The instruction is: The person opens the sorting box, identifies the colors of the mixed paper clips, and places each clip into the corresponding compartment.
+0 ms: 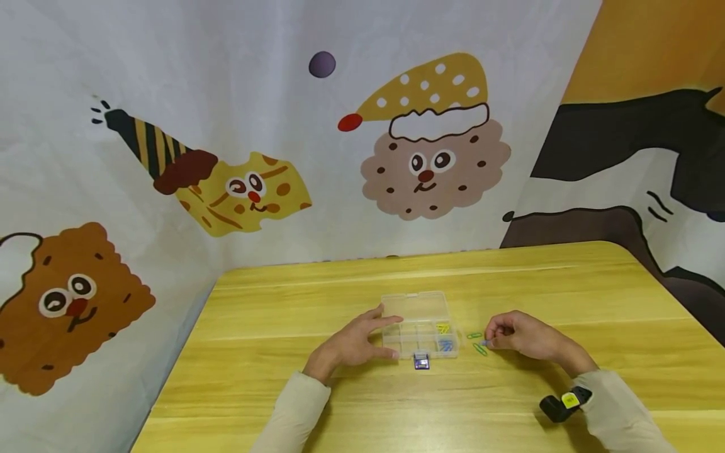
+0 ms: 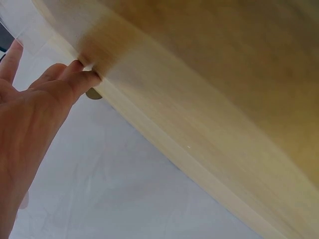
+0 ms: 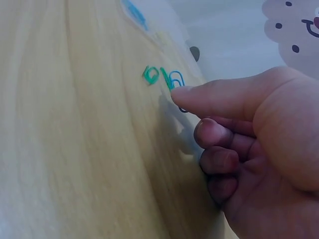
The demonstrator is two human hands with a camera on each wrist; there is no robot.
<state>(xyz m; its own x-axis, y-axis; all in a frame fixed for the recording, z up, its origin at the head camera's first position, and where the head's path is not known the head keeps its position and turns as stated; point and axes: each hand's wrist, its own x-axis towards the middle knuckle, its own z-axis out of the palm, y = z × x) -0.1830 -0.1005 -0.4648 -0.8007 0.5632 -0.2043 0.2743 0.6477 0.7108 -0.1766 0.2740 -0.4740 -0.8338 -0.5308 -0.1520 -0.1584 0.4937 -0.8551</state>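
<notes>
A clear plastic compartment box (image 1: pixel 409 328) lies on the table with its lid raised at the back. Yellow paper clips (image 1: pixel 443 328) fill one right-hand compartment, blue paper clips (image 1: pixel 446 345) the one in front of it. My left hand (image 1: pixel 357 340) rests at the box's left side, fingers spread and the thumb near its front edge. To the right of the box, my right hand (image 1: pixel 523 335) pinches a blue paper clip (image 3: pixel 176 78) between thumb and finger. Green paper clips (image 1: pixel 479 349) lie on the table just left of that hand.
A small dark blue card-like item (image 1: pixel 421 362) sits against the box's front edge. The yellow wood-grain table (image 1: pixel 453 409) meets a cartoon-printed cloth (image 1: pixel 334 207) at the back. A black device with a yellow label (image 1: pixel 566 402) is strapped to the right wrist.
</notes>
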